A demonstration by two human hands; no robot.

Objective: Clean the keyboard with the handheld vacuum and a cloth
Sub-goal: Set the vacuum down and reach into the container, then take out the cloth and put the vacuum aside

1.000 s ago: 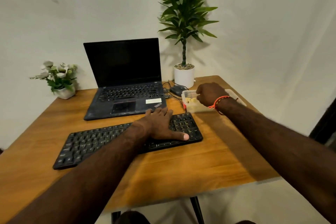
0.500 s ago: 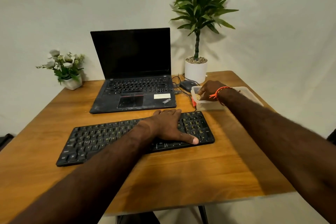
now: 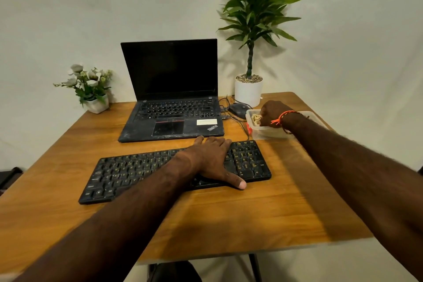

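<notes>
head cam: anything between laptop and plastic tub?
Head view: a black mouse and tangled cables lie on the table between the laptop and plastic tub.

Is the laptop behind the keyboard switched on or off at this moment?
Cannot tell for sure. The laptop stands open, lid upright, but its screen is uniformly black with no visible image or glow, so it appears off or asleep.

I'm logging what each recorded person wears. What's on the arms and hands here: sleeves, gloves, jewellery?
Both forearms are bare, with no sleeves in view and no gloves. The right hand has a thin orange cord bracelet at the wrist, with loose ends trailing off it. The left hand and its wrist carry nothing visible: no watch, ring or band.
</notes>
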